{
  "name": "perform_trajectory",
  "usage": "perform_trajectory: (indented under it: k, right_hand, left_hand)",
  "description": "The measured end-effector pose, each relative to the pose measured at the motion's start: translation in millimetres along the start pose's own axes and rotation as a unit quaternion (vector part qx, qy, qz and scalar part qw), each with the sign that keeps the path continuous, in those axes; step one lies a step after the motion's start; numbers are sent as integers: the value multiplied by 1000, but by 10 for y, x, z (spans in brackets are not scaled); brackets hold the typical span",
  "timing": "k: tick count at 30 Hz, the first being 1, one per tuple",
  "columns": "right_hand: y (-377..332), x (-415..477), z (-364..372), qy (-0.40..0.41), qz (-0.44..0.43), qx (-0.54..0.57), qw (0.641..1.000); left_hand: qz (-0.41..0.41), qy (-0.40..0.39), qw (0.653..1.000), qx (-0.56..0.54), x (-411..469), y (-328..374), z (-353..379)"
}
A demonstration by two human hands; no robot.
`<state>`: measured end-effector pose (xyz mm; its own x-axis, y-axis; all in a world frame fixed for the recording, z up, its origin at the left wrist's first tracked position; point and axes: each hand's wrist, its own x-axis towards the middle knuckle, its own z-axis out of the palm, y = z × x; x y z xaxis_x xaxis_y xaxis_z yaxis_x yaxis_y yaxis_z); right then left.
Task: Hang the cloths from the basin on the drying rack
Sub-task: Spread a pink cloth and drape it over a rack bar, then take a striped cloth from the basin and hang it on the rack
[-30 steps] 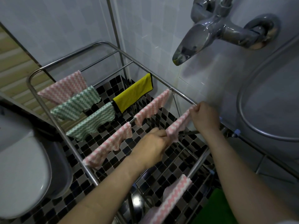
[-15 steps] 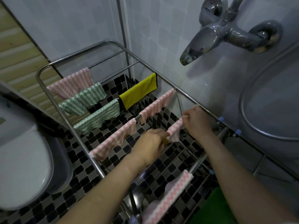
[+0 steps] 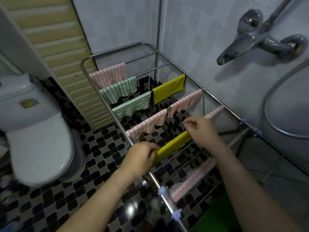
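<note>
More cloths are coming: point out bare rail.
Free on the drying rack: far rails right of the far pink cloth and upper green cloth; thin rails between the near yellow cloth and nearest pink cloth. Middle rails are full.

Lying in dim, cool, even light. Throwing a soft shadow of the tap down the wall. Glinting off the glossy floor near the bottom. Smearing the toilet with motion blur. Bowing the drying rack rails toward the edges, softening the corners.

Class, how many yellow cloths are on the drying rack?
2: the far yellow cloth hangs near the wall; the near yellow cloth is held by the left hand. None seems hidden.
</note>
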<state>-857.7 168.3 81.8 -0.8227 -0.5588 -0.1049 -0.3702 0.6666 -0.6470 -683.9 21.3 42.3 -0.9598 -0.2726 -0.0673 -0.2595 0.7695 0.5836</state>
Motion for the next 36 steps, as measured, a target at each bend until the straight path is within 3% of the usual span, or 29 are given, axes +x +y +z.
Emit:
perform_trajectory:
  k: [9, 13, 17, 21, 25, 33, 36]
  right_hand:
    - [-1019, -926, 651, -59, -91, 53, 993]
    - [-1592, -1360, 1014, -145, -96, 188, 967]
    - [-2184, -1747, 1391, -268, -51, 311, 910]
    - [-2600, -2065, 1836, -393, 3, 355, 848]
    - [-2983, -2426, 2393, -512, -3, 297, 806]
    - [-3417, -3208, 3328, -634, -75, 157, 753]
    - [-3521, -3482, 3715, -652, -94, 105, 745]
  left_hand:
    - [-89, 139, 981, -107, -1214, -249, -412]
    - [-166, 217, 943, -192, -1886, -428, -633]
    - [-260, 339, 858, -283, -2550, -650, -842]
    - [-332, 435, 774, -319, -3155, -829, -987]
    - [-417, 507, 685, -318, -3885, -1043, -941]
    - [-554, 532, 566, -300, -5107, -1303, -606]
    - [-595, 517, 545, -288, -5496, -1401, -513]
